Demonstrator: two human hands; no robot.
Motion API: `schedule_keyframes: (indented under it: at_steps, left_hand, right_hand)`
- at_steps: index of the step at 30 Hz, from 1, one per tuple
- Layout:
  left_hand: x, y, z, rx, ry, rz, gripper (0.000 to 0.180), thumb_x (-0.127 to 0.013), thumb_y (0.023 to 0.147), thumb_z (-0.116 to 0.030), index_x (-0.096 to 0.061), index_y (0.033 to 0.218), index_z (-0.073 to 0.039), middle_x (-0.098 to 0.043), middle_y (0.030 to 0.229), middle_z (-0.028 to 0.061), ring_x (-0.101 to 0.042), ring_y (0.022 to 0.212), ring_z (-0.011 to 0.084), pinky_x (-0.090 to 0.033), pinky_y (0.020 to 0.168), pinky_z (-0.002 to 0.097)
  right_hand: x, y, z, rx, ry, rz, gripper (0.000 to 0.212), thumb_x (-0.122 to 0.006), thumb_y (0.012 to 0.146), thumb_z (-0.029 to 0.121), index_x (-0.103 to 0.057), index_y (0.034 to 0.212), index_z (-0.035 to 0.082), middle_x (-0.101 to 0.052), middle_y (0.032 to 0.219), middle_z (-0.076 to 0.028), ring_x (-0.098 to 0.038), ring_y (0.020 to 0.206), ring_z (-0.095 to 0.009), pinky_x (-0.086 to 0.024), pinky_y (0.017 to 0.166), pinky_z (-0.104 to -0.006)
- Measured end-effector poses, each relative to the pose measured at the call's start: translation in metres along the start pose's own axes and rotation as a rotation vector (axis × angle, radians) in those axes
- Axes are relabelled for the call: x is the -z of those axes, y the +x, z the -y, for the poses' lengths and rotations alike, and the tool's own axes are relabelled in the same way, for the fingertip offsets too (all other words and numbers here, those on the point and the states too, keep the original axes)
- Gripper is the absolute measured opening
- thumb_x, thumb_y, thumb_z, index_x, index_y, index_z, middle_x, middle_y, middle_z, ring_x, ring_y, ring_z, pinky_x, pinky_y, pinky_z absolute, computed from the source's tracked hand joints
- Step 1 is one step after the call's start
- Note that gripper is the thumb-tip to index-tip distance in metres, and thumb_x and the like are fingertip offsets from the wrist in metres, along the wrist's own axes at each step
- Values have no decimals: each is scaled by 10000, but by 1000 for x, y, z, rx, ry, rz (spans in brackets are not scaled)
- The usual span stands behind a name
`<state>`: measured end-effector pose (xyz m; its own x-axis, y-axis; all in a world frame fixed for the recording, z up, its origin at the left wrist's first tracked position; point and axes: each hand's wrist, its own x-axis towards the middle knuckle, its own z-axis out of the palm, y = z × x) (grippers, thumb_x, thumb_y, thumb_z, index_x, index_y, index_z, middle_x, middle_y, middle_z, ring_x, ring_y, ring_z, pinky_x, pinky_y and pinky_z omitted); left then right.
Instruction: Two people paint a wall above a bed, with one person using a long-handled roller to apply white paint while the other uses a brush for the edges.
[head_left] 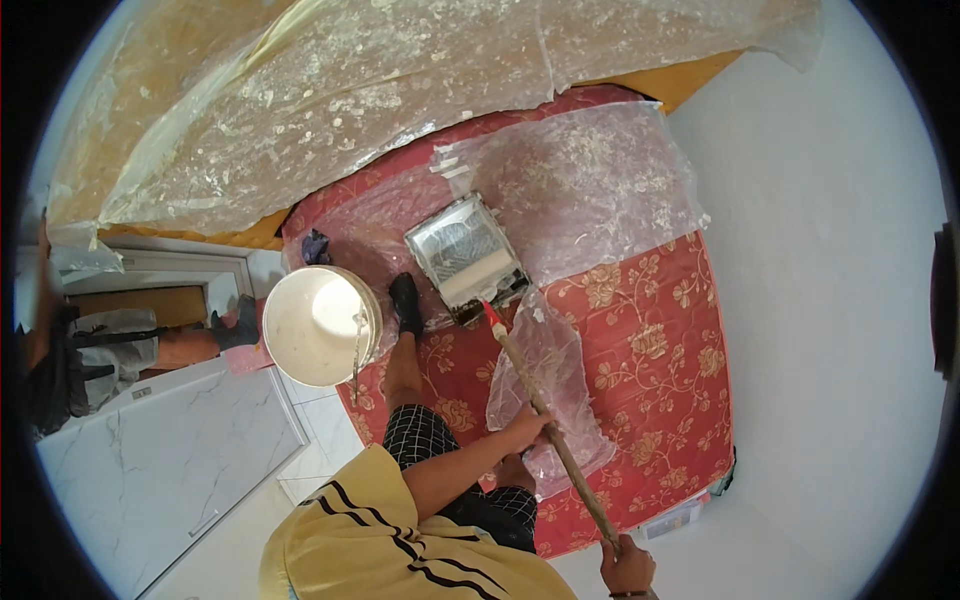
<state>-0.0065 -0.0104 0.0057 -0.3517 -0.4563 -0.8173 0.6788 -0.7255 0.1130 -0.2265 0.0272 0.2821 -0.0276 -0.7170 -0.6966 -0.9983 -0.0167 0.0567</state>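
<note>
Both my hands are closed around the long wooden pole of a paint roller. My left hand [525,430] grips the pole [568,455] partway along. At its end, low on the right, my right hand [627,568] holds it. A red handle [490,314] joins the pole to the roller sleeve [477,277], which is pale with paint. The sleeve rests across the lower end of a paint tray [440,245], whose ribbed floor looks wet and grey. Left of the tray stands a big white bucket [290,335] with a stick leaning at its rim.
I stand on a red floral mattress [640,390] partly covered by plastic sheets [610,180]. Paint-spattered plastic [350,100] drapes over a yellow headboard. A pale wall [820,250] rises on the right. Marbled cabinet doors [170,460] and a person's leg [185,347] appear at left.
</note>
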Motion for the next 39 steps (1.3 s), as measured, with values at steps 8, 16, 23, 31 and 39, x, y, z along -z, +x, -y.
schedule_keyframes:
  at_steps: [8,16,23,31,39]
  left_hand:
    - [3,-12,-44,-182,44,-93,278,-499,860,-41,-285,1037,-39,-513,898,150,-627,774,307,-571,655,456]
    - [-35,-29,-6,-12,52,-10,309,-524,842,-38,-295,1049,-20,-523,951,182,-636,790,303,-576,657,443]
    - [-8,3,-6,12,86,-89,305,-535,852,-51,-306,1051,-19,-542,912,161,-633,782,295,-573,650,436]
    - [0,-9,-61,-142,112,-101,294,-528,876,-107,-327,1086,-60,-564,894,128,-632,802,271,-572,673,400]
    - [-34,-30,-18,12,51,-8,307,-527,855,-51,-291,1049,-38,-536,951,168,-630,805,296,-569,676,431]
  right_hand:
    - [0,20,20,28,89,-48,291,-558,801,396,-560,841,108,-577,577,-177,-582,584,-402,-444,526,-498]
    - [24,-23,-28,48,-20,-8,309,-477,861,434,-568,892,141,-595,599,-174,-584,546,-392,-448,448,-495]
    - [13,2,0,14,4,5,296,-514,832,419,-557,868,127,-581,575,-171,-580,562,-399,-443,485,-499]
    - [15,34,15,23,58,-38,292,-574,786,400,-573,848,115,-584,589,-175,-587,600,-396,-449,536,-499]
    - [43,-15,-18,43,-43,-11,300,-467,866,439,-560,895,156,-584,567,-166,-580,532,-397,-447,443,-499]
